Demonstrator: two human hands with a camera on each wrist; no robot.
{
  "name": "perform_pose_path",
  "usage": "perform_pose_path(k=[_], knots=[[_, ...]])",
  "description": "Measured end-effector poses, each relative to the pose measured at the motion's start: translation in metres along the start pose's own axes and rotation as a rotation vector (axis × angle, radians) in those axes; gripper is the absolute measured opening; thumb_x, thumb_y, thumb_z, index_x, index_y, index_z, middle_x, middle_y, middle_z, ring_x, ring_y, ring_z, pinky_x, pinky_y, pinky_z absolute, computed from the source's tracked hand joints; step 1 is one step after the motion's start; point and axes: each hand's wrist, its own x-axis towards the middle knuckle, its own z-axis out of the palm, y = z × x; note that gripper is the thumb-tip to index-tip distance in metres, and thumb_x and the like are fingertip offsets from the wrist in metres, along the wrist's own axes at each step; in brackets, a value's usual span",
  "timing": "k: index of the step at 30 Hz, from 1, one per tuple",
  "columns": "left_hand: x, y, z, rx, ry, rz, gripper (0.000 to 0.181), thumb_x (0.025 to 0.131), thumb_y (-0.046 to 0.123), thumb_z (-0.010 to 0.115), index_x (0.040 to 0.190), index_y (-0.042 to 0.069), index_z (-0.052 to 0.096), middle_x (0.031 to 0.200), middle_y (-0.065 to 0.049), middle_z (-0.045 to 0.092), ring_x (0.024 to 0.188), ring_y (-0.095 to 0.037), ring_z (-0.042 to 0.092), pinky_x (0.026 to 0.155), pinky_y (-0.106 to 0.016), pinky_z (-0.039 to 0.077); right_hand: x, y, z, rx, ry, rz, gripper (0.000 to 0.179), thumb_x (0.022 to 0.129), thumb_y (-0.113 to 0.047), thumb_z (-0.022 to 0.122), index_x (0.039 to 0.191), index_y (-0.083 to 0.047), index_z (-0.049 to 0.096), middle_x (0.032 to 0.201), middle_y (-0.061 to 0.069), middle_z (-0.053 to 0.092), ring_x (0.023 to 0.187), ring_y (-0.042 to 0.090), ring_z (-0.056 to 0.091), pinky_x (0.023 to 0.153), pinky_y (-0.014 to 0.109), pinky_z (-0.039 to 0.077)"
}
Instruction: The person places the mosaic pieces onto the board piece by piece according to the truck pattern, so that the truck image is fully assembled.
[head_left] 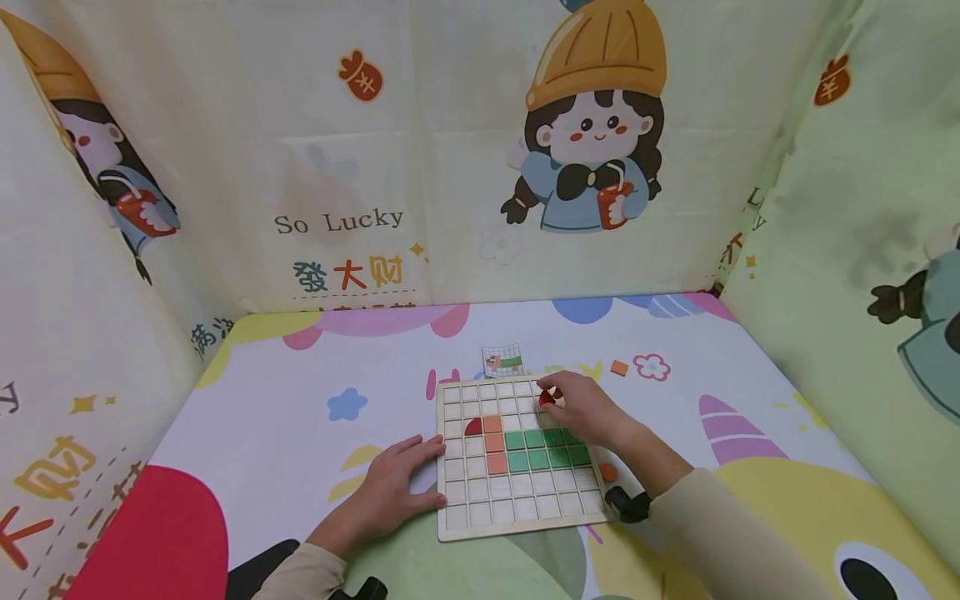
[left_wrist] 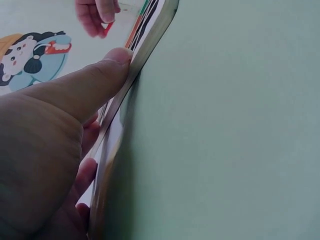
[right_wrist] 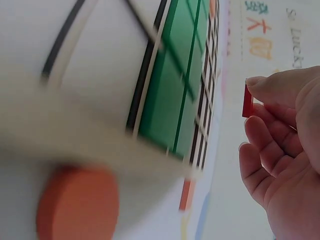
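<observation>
My right hand [head_left: 588, 410] pinches a small red piece [right_wrist: 247, 100] between thumb and fingertip, above the far right part of a wooden grid board [head_left: 517, 512]. My left hand [head_left: 397, 479] lies along the board's left edge, fingers spread; its thumb tip touches the rim in the left wrist view. Two rows of green squares [head_left: 537, 459] fill cells at the middle and right of the board. Left of them stands a column of salmon-orange squares [head_left: 492, 442], with a red rounded piece [head_left: 473, 427] beside its top.
A small picture card [head_left: 503, 361] with a coloured grid pattern lies behind the board. One orange square [head_left: 618, 367] is on the patterned tablecloth at the back right. An orange round piece [head_left: 608, 472] sits by the board's right edge. Printed cloth walls [head_left: 457, 167] enclose the table.
</observation>
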Motion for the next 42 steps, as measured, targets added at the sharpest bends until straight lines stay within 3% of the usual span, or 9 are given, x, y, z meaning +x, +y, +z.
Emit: perform_pose_path(k=[11, 27, 42], knots=[[-0.001, -0.001, 0.001, -0.007, 0.000, 0.004, 0.072, 0.082, 0.041, 0.082, 0.141, 0.009, 0.057, 0.150, -0.003, 0.050, 0.141, -0.039, 0.036, 0.108, -0.065, 0.028, 0.004, -0.030, 0.022, 0.063, -0.072, -0.046, 0.033, 0.095, -0.009, 0.067, 0.126, 0.002, 0.063, 0.116, 0.010, 0.065, 0.101, 0.026, 0.061, 0.086, 0.040, 0.053], [-0.003, 0.000, -0.002, -0.017, 0.002, -0.002, 0.071, 0.082, 0.040, 0.082, 0.141, 0.009, 0.057, 0.148, -0.004, 0.051, 0.140, -0.038, 0.037, 0.108, -0.065, 0.028, 0.015, -0.069, 0.048, 0.060, -0.156, -0.124, 0.030, 0.094, -0.009, 0.066, 0.122, 0.000, 0.065, 0.112, 0.008, 0.066, 0.093, 0.020, 0.058, 0.085, 0.037, 0.052], [-0.001, 0.000, 0.000, -0.013, -0.001, -0.009, 0.071, 0.082, 0.041, 0.082, 0.142, 0.012, 0.057, 0.149, -0.001, 0.050, 0.141, -0.037, 0.036, 0.108, -0.065, 0.027, 0.021, -0.082, 0.067, -0.004, -0.223, -0.052, 0.037, 0.092, -0.021, 0.073, 0.125, -0.005, 0.065, 0.112, 0.002, 0.066, 0.096, 0.015, 0.056, 0.093, 0.031, 0.050]])
